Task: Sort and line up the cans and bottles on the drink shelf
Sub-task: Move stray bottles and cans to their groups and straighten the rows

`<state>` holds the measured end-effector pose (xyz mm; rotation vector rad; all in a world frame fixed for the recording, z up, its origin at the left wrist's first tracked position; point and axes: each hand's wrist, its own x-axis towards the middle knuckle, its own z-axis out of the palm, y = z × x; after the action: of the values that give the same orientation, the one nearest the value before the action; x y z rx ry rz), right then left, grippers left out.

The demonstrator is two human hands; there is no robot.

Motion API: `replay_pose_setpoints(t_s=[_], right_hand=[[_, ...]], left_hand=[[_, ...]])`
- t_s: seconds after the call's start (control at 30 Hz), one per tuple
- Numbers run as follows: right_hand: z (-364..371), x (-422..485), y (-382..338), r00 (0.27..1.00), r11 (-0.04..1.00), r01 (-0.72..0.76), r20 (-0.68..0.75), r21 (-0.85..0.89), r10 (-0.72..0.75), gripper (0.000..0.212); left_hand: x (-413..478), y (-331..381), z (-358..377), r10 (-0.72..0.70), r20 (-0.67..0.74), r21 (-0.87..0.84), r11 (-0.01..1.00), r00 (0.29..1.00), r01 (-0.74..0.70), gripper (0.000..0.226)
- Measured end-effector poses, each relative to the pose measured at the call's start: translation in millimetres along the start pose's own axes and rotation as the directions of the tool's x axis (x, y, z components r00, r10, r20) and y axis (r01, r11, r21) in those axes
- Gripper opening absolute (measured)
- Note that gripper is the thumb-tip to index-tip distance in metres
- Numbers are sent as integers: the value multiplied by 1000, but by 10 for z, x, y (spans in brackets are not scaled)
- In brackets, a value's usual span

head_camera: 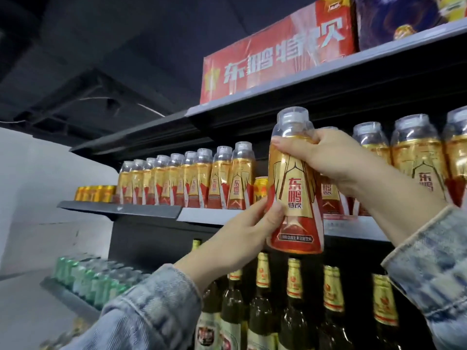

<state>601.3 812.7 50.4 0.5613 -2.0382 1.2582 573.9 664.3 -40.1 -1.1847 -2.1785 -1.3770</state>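
Gripping gold bottle (294, 188): left hand (242, 231) low, right hand (326, 152) at neck; seemingly off shelf (209, 214).

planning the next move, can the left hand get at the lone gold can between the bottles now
Probably not yet: the left hand grips the held bottle, which partly covers the gold can. Freed, it is close by.

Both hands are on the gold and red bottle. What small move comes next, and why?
Probably set the bottle onto the shelf in the gap in its row, label outward. It is held off the shelf, left hand low, right hand at its shoulder; a gold can stands in that gap, so it may need shifting.
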Motion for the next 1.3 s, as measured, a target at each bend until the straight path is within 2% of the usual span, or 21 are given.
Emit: replay_pose_setpoints(t_s=[0.07,0.13,0.2,0.27,0.33,0.4,0.53,0.6,0.67,0.77,0.87,1.0,1.07,1.1,1.2,1.3], right_hand=[[60,144,73,998,1000,6,-57,-29,-7,30],[109,298,137,994,995,14,-103,-96,-24,31],[162,440,178,991,988,13,-133,-155,-34,35],[237,566,220,985,983,-12,-169,-181,-19,40],[311,670,253,982,975,-31,-190,-220,-12,38],[382,740,285,979,967,-47,-204,-250,-5,33],[472,791,342,977,963,-72,-212,-260,15,31],[485,792,339,970,961,-89,-242,-260,24,31],[487,800,322,960,956,-108,-278,-273,29,34],[476,822,291,938,934,-131,-347,-331,8,39],[449,854,262,927,931,-118,-376,-346,-22,38],[425,935,187,925,949,-100,-379,-301,-23,37],[427,989,158,929,953,-62,-366,-295,-53,34],[439,1015,155,931,953,-38,-358,-301,-76,32],[503,1106,202,925,942,20,-351,-335,-144,29],[602,1242,301,900,887,38,-370,-460,-230,29]], left_hand=[[181,-233,-161,49,-55,68,997,997,-45,53],[440,-448,-331,81,-214,215,976,973,-34,65],[733,-585,-493,172,-305,391,920,937,-42,52],[1054,-687,-621,267,-309,587,809,913,-37,47],[1374,-758,-709,386,-250,743,664,888,-80,47],[1656,-784,-740,429,-113,862,492,896,-127,47],[1942,-719,-739,306,135,966,171,943,-193,47],[1981,-697,-723,291,209,967,83,934,-242,49],[1975,-736,-704,301,254,950,99,919,-295,60],[1963,-833,-715,380,246,919,199,892,-339,83],[1904,-882,-796,497,111,842,413,861,-347,80],[1664,-1016,-819,593,-155,602,690,790,-400,78],[1558,-1051,-830,565,-342,354,818,751,-453,75],[1523,-1042,-854,523,-438,209,850,731,-483,71],[1495,-955,-1007,331,-619,-117,857,712,-501,56],[1463,-921,-1165,234,-654,-241,837,719,-492,49]])
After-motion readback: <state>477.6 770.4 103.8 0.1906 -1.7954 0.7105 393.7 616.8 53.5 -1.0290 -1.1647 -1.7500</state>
